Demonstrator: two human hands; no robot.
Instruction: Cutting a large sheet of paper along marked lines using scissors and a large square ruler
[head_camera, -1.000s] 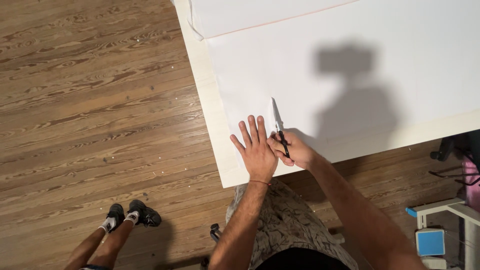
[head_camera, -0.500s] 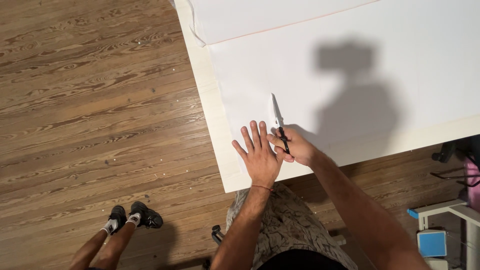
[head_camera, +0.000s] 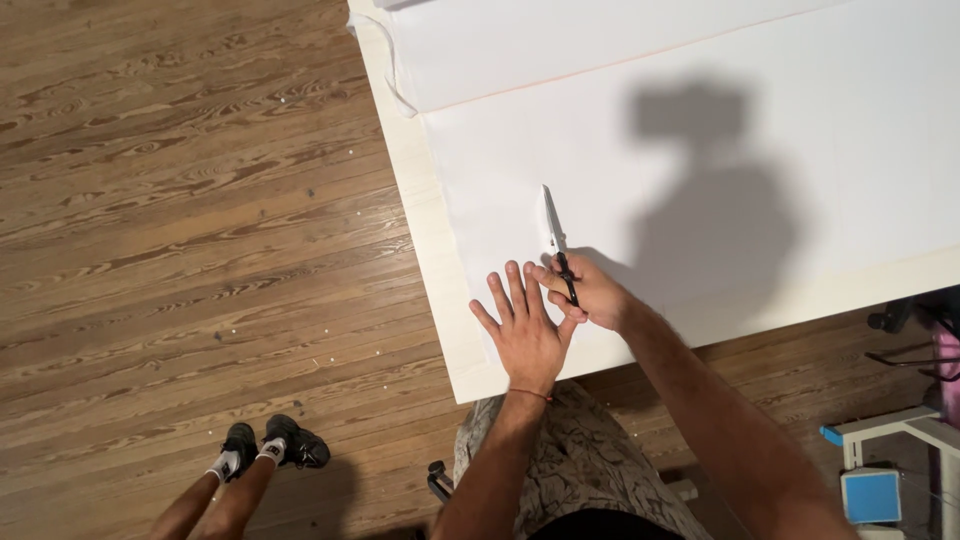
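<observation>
A large sheet of white fabric (head_camera: 700, 120) lies spread over a pale table (head_camera: 425, 250). My left hand (head_camera: 522, 328) rests flat on the fabric near the table's front edge, fingers spread. Just to its right, my right hand (head_camera: 588, 292) grips black-handled scissors (head_camera: 556, 238), whose bright blades point away from me along the fabric.
A folded second layer of white fabric (head_camera: 520, 50) lies at the table's far end. Brown wooden floor (head_camera: 180, 200) fills the left. Another person's legs and dark shoes (head_camera: 265, 450) stand at the lower left. A white and blue stand (head_camera: 880, 470) sits at the lower right.
Both hands and the scissors have moved slightly farther along the fabric, away from the front edge.
</observation>
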